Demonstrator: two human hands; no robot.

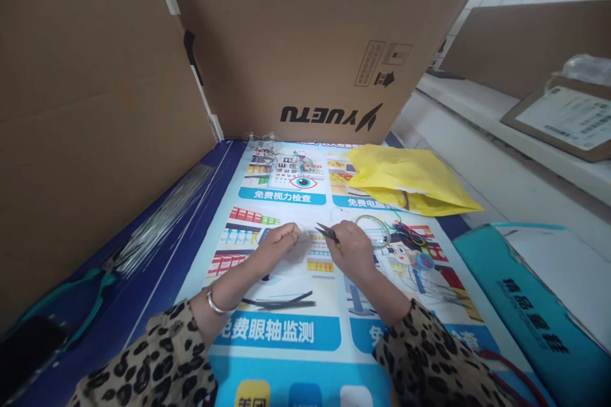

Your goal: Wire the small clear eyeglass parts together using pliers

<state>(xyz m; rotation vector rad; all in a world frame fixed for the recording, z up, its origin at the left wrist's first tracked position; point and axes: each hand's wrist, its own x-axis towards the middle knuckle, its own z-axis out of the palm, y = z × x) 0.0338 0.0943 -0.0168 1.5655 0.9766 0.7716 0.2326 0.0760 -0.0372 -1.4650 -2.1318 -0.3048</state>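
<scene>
My left hand [282, 243], with a silver bangle at the wrist, is closed in a pinch on a thin wire [300, 253] that curves in a faint loop below the fingertips. Fingers of my right hand [352, 247] wrap round small scissors [326, 231]; their dark pointed blades stand slightly apart and point at the left fingertips. The handles are hidden in the palm. Just right of that hand lies a roll of clear tape [373, 231]. Dark thin strips [281, 301] rest on the printed sheet [267, 267] below my left hand.
Tall cardboard walls [305, 32] enclose the left and back. A bundle of metal wires [162, 216] and teal-handled pliers [95, 292] lie left. At right are a yellow bag [415, 178], coloured cords [413, 235] and a teal box [529, 299]. Tangled wire pieces [262, 149] sit at the back.
</scene>
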